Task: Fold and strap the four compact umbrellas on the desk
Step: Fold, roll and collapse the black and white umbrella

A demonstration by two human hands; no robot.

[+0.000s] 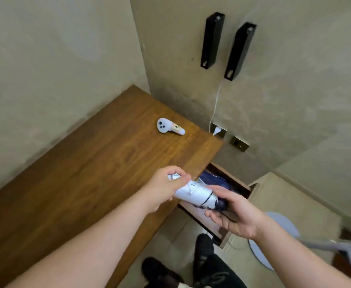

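Wood-grain desk fills the left of my view, with a small white controller lying well apart from the work. Moving right, my left hand curls its fingers and thumb round the top end of the white compact umbrella, bunching the fabric there. That umbrella sits rolled and held in the air just past the desk's edge, above an open drawer. My right hand cradles the dark handle end, fingers mostly straight along it and only loosely bent; I judge it supports rather than clamps.

I'd expect the umbrella to be light, its canopy soft and slick over stiff ribs, so the firm grip belongs on the handle, the other hand keeping the pleats wound.

Whether the strap is fastened I cannot tell. Something dark blue lies in the drawer, possibly another umbrella. No other umbrellas show on the desk. A blurred grey object is cut off at the right edge.
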